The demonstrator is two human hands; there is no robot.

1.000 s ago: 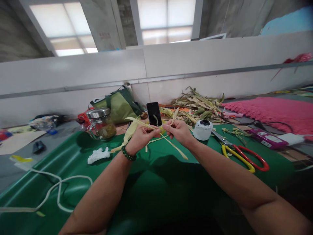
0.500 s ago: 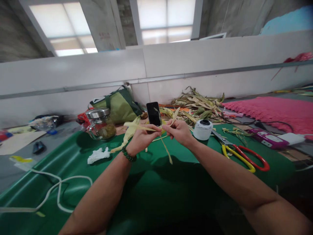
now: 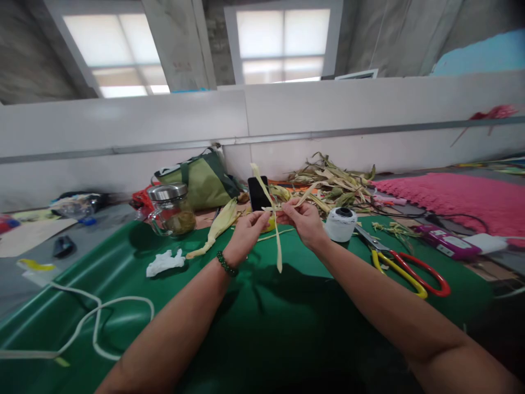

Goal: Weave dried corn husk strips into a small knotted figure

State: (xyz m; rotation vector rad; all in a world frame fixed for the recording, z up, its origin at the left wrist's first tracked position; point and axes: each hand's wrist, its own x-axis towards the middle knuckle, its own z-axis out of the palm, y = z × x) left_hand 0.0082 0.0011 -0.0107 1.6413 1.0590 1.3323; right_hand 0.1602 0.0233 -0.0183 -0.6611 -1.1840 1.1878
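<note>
Pale corn husk strips (image 3: pixel 278 246) cross between my two hands in the middle of the view. One long strip runs from high in front of the phone down over the green surface. My right hand (image 3: pixel 304 223) pinches the strips near their crossing, and another end sticks out beyond its fingers to the upper right. On the other side my left hand (image 3: pixel 247 235) has thumb and fingers closed by the left end of the crosswise strip; the exact grip is hard to see. A larger corn husk (image 3: pixel 221 223) lies just left of my left hand.
A glass jar (image 3: pixel 172 213) and crumpled white tissue (image 3: pixel 165 263) are on the left, near a white cord (image 3: pixel 98 312). Behind my hands stands a phone (image 3: pixel 256 192). White thread spool (image 3: pixel 340 224), scissors (image 3: pixel 400 268) and a husk pile (image 3: pixel 334 178) are to the right.
The strip that pointed left over my left hand now stands upward at the crossing. My left hand has drawn slightly away from the right one, and its fingers sit lower left of the strips.
</note>
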